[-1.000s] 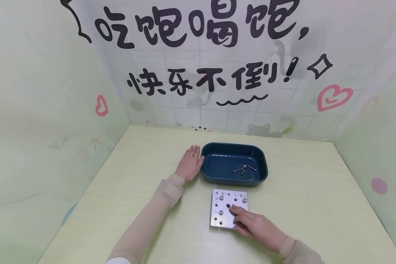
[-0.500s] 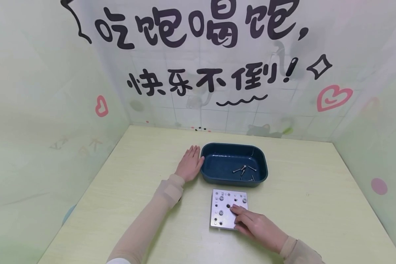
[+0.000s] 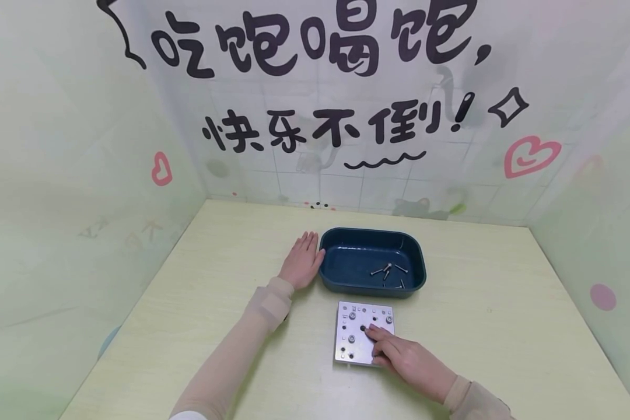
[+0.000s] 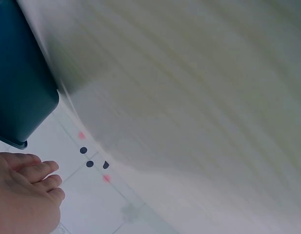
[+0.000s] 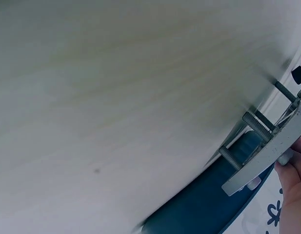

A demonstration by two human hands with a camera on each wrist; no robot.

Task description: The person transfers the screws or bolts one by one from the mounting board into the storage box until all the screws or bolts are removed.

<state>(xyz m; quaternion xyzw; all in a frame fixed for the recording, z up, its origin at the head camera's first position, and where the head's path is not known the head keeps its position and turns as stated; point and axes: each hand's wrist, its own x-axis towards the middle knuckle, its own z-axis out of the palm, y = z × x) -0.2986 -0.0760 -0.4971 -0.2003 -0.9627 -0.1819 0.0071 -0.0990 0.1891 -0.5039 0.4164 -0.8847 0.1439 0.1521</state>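
Observation:
A square silver metal plate (image 3: 361, 347) with many holes lies on the table in front of the tray. Socket-head screws (image 3: 352, 339) sit in some of its holes. My right hand (image 3: 412, 363) is over the plate's near right corner, where thumb and fingers pinch a screw head (image 5: 285, 156). Threaded shanks (image 5: 257, 127) stick out below the plate in the right wrist view. My left hand (image 3: 301, 262) rests with straight fingers against the left end of the dark blue tray (image 3: 371, 290).
Several loose screws (image 3: 386, 269) lie in the right part of the tray. The pale wooden table (image 3: 483, 326) is bounded by printed walls at the back and on both sides (image 3: 598, 256).
My right hand's fingers shift very slightly at the plate's near right corner. The left hand, tray and plate stay in place.

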